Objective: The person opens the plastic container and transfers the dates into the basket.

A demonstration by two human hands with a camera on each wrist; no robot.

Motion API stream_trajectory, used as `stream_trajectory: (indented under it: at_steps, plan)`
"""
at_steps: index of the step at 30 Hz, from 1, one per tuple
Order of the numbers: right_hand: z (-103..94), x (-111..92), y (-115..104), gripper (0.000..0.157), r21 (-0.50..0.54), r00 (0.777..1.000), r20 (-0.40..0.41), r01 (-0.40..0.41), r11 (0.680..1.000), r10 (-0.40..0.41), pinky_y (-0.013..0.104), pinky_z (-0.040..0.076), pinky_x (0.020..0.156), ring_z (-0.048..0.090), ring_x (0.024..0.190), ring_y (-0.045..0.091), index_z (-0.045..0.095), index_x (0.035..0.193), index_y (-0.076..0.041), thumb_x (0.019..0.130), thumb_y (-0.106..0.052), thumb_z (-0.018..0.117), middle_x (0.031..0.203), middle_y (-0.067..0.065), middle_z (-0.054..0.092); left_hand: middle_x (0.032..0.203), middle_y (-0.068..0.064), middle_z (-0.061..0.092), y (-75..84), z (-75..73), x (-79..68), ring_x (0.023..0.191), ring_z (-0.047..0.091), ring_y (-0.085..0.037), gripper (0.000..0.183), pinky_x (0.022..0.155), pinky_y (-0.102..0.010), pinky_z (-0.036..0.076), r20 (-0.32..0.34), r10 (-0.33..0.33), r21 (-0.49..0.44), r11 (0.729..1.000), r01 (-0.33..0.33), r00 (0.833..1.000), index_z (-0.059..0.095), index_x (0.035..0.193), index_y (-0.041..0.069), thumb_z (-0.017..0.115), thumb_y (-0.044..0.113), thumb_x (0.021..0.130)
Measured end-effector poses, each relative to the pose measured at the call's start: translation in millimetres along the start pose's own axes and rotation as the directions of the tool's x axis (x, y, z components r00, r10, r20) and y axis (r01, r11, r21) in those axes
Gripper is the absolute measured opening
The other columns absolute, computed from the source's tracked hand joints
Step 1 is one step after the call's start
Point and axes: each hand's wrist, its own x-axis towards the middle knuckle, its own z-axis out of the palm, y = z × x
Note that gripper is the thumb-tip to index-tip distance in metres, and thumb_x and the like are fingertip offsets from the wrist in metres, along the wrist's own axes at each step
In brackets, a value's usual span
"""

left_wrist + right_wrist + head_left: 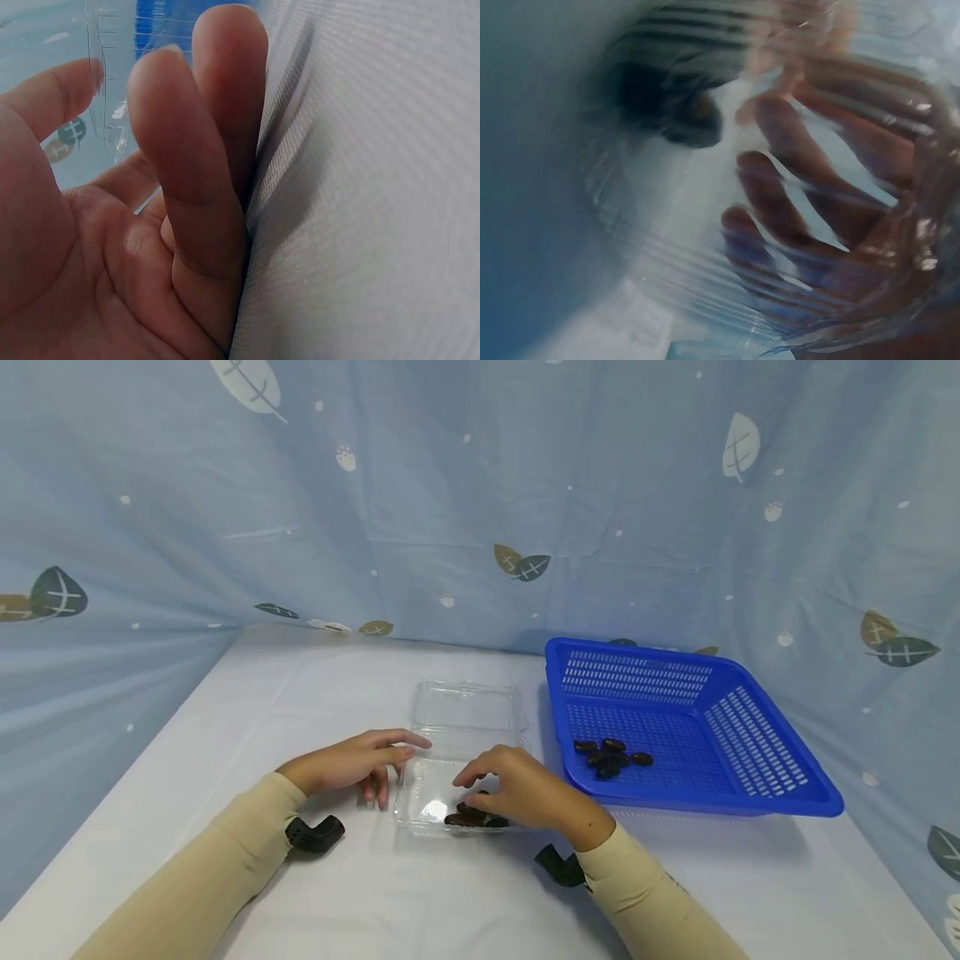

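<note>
A clear plastic clamshell box [435, 781] lies with its lid [468, 706] laid back. Inside, at its near right corner, are several glossy dark brown oval pieces that look like dates [463, 820]. My left hand [360, 764] rests at the box's left side, index finger and thumb reaching over the rim, other fingers down by the white cloth. Over the box, my right hand [517, 789] hangs with its fingers loosely bent above the dates, and nothing shows between them. In the right wrist view, the right fingers [780, 180] appear blurred through the clear plastic.
A blue slotted basket [712, 802] stands to the right of the box, with several more dates [609, 760] in its left near corner. White cloth [337, 910] covers the table. A blue leaf-print curtain [420, 485] hangs behind.
</note>
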Motion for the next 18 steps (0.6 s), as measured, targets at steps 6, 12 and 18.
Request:
stream_trajectory:
  at_steps: [6, 12, 18]
  plan:
    - [1.8, 1.7, 5.4, 0.020, -0.057, 0.999, 0.033, 0.037, 0.998, -0.035, 0.032, 0.056, 0.089, 0.067, 0.098, 0.015, 0.077, 0.110, -0.010, 0.090, -0.012, 0.075, 0.104, 0.000, 0.076, 0.107, -0.016, 0.054, -0.5, -0.9, 0.2, 0.058, 0.066, -0.022, 0.046, 0.053, -0.031, 0.054, 0.004, 0.011, -0.003, 1.000, -0.011, 1.000, 0.048, 0.146, 0.024, 0.046, 0.045, 0.106]
    - [4.3, 3.3, 3.8, 0.019, -0.143, 0.997, 0.079, 0.026, 0.989, -0.014, 0.027, 0.053, 0.087, 0.063, 0.093, 0.010, 0.078, 0.108, -0.015, 0.089, -0.015, 0.077, 0.097, -0.006, 0.074, 0.106, -0.015, 0.052, -0.7, -0.6, -0.6, 0.059, 0.067, -0.022, 0.046, 0.053, -0.031, 0.053, 0.004, 0.010, -0.014, 1.000, -0.010, 1.000, 0.048, 0.147, 0.023, 0.046, 0.044, 0.106]
    - [4.5, 2.4, 4.9, 0.018, -0.153, 0.996, 0.091, 0.009, 0.988, 0.005, 0.023, 0.052, 0.082, 0.062, 0.085, 0.007, 0.078, 0.107, -0.015, 0.088, -0.016, 0.078, 0.088, -0.010, 0.072, 0.106, -0.015, 0.053, 0.7, 0.7, -0.8, 0.060, 0.067, -0.022, 0.047, 0.053, -0.031, 0.053, 0.011, 0.016, -0.017, 1.000, -0.016, 1.000, 0.047, 0.147, 0.022, 0.045, 0.045, 0.106]
